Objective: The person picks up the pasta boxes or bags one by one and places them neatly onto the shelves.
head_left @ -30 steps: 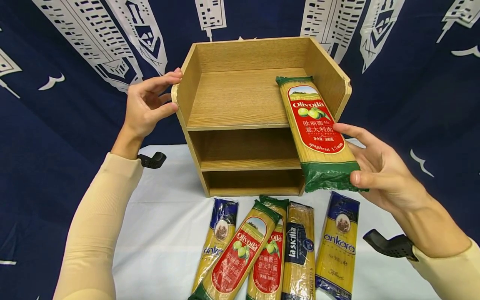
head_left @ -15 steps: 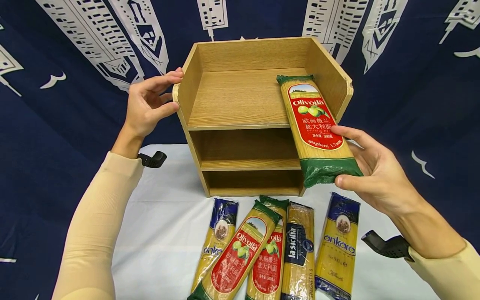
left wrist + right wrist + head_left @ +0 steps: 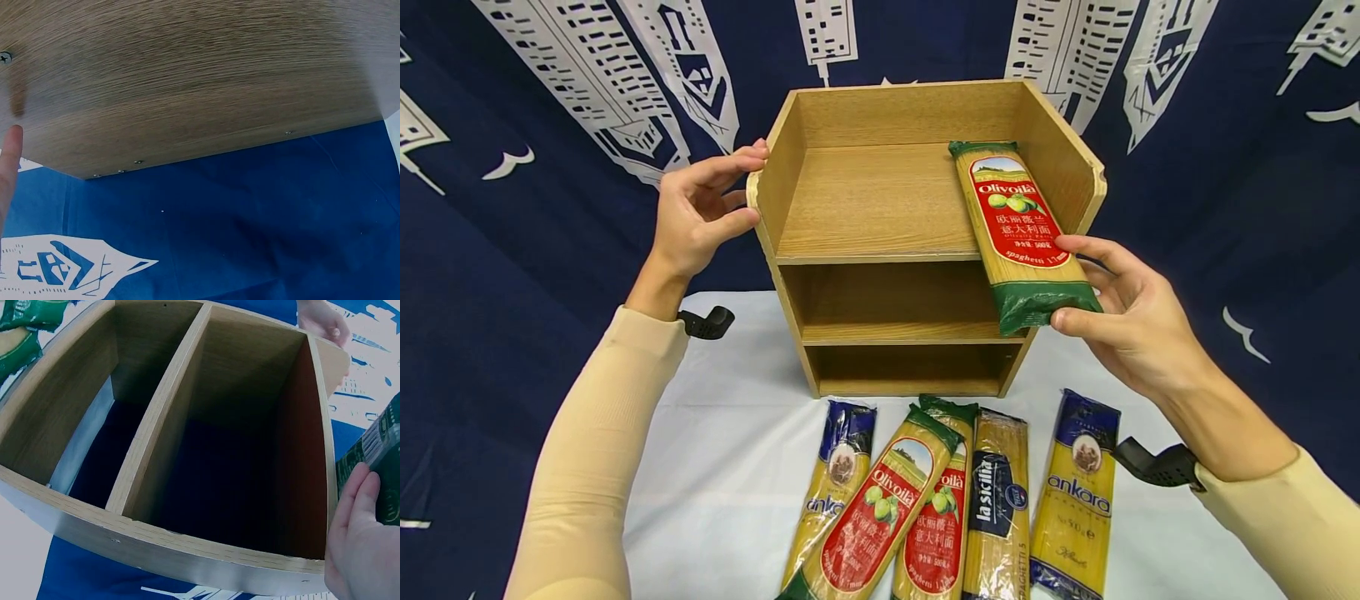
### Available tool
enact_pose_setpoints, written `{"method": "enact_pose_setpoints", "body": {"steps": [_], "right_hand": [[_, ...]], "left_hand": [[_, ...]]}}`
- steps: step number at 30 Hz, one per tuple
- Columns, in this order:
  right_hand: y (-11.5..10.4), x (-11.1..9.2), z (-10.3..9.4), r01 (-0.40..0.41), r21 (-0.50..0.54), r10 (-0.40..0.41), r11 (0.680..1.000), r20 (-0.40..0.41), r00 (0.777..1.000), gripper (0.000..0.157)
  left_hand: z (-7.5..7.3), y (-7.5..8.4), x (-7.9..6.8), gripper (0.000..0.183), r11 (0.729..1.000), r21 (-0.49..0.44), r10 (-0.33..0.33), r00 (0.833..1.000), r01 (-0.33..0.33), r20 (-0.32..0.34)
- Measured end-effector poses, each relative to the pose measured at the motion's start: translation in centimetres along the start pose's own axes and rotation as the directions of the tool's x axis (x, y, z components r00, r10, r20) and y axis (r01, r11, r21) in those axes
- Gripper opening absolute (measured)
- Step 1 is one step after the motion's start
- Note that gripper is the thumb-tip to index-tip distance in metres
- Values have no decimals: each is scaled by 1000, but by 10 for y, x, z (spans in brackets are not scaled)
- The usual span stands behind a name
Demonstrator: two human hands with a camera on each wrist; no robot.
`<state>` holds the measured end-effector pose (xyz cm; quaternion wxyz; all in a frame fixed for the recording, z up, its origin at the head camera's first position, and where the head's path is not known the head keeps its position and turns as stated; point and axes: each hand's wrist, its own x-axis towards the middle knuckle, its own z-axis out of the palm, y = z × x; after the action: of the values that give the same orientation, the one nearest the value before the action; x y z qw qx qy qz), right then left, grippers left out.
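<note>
Spaghetti pack point(image 3: 1017, 218), red-labelled, green-ended: right fingers point(image 3: 1099, 249) pinch it; left fingers point(image 3: 718, 169) touch shelf point(image 3: 880, 200), grip unclear.

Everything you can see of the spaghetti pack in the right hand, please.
The spaghetti pack is long and flat: clear, shiny plastic over yellow strands, green crimped ends, a red Olivoilà label picturing green olives. It looks sealed. Label up, its far end is over the top shelf, toward the right; its near end juts past the front edge, where the right hand grips it. Whether it touches the shelf is unclear.

Red-labelled pack point(image 3: 1018, 221), white-patterned navy backdrop point(image 3: 925, 42)
</note>
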<state>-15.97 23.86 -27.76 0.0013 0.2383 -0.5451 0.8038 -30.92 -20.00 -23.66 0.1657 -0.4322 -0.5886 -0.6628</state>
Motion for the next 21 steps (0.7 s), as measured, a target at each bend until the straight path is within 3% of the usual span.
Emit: {"method": "enact_pose_setpoints", "body": {"steps": [6,11,16,21], "right_hand": [[-1,6,3,-38,-143,24,989,-96,995,69],[-2,12,7,-87,-269,30,959,-207,978,63],[-2,21,6,-95,-364,-19,927,-296,955,59],[0,27,3,-61,-421,-85,905,-319,944,54]], "left_hand": [[0,0,0,44,1000,-2,0,1000,0,-4],[-1,0,-1,44,1000,-1,-4,1000,4,-7],[0,0,-1,44,1000,-11,-4,1000,4,-8],[1,-1,0,43,1000,-21,-6,1000,6,-8]]}}
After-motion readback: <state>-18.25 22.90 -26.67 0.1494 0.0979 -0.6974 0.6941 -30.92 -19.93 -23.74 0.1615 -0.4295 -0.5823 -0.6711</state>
